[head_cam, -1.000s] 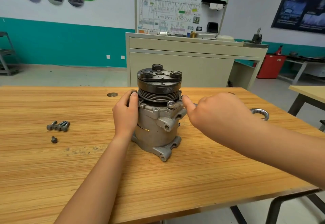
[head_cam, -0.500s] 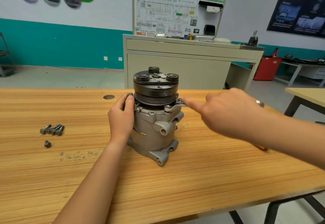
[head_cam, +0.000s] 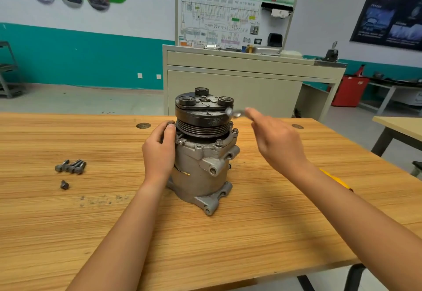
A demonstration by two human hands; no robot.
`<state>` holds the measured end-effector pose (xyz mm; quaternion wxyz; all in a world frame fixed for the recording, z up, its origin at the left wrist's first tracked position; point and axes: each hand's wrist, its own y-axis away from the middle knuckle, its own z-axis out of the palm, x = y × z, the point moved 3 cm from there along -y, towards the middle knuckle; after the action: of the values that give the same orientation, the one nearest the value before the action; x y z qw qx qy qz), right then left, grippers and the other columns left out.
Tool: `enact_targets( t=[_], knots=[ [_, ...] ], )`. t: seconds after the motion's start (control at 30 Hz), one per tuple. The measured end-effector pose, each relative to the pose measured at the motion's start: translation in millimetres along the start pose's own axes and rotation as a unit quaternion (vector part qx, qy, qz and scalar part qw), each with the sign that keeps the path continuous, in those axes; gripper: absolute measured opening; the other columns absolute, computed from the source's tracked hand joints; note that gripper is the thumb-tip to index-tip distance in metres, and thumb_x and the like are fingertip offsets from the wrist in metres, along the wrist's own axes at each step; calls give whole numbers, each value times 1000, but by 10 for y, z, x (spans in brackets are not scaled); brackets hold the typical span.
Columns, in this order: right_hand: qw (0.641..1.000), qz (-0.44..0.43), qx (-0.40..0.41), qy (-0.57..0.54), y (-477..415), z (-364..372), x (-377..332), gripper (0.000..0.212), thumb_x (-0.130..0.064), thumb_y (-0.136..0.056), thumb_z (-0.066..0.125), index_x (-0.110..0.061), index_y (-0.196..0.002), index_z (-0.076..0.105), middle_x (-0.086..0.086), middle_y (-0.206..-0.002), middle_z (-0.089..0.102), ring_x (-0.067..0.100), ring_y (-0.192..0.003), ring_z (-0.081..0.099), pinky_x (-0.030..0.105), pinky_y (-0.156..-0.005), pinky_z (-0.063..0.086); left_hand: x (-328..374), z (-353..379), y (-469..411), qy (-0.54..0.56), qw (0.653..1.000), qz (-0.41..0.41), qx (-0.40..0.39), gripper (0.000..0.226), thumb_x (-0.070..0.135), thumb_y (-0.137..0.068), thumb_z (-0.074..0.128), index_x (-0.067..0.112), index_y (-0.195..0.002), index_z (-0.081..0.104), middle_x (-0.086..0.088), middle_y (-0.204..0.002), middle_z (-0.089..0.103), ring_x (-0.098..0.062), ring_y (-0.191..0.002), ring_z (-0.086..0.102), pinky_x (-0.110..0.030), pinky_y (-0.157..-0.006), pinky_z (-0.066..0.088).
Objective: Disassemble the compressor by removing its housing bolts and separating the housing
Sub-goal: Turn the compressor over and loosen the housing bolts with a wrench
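Note:
The grey compressor stands upright in the middle of the wooden table, its black pulley on top. My left hand grips its left side just below the pulley. My right hand hovers to the right of the pulley and pinches a small, motion-blurred metal wrench at its fingertips; the wrench is clear of the bolts. Two housing bolts sit in the front flange. Several removed bolts lie to the left, with a short one nearby.
A yellow tool handle peeks out behind my right forearm. Dark grit marks the table left of the compressor. A beige training cabinet stands behind the table, and a second table at the right.
My right hand has lifted the wrench off the front housing bolt, up and right to the level of the pulley's top. My left hand keeps its grip on the compressor.

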<state>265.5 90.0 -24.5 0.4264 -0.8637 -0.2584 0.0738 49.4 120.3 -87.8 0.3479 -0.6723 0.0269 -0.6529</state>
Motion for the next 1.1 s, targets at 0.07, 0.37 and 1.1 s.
enact_targets(
  t=[0.07, 0.37, 1.1],
  knots=[
    [996, 60, -56, -23, 84, -207, -74, 46, -15, -95, 46, -15, -140, 39, 8, -80, 64, 30, -63, 57, 34, -51, 44, -18, 6, -3, 3, 1000, -5, 0, 24, 19, -96, 44, 32, -90, 64, 22, -88, 63, 17, -81, 54, -4, -71, 41],
    [954, 68, -275, 96, 206, -498, -469, 49, -23, -98, 30, -36, -142, 13, -6, -65, 39, 19, -62, 40, 30, -47, 26, -42, 5, -10, 7, 1000, -25, 5, 23, 21, -95, 45, 34, -92, 65, 24, -90, 63, 17, -83, 54, -4, -73, 42],
    [874, -51, -403, 267, 138, -476, -859, 69, 11, -87, 32, 7, -141, -12, 8, -62, 22, 15, -45, 26, 16, -30, 23, -81, 10, -13, 1, 1000, -1, 22, 21, 19, -95, 47, 26, -99, 67, 23, -90, 63, 19, -82, 54, -2, -71, 40]
  ],
)
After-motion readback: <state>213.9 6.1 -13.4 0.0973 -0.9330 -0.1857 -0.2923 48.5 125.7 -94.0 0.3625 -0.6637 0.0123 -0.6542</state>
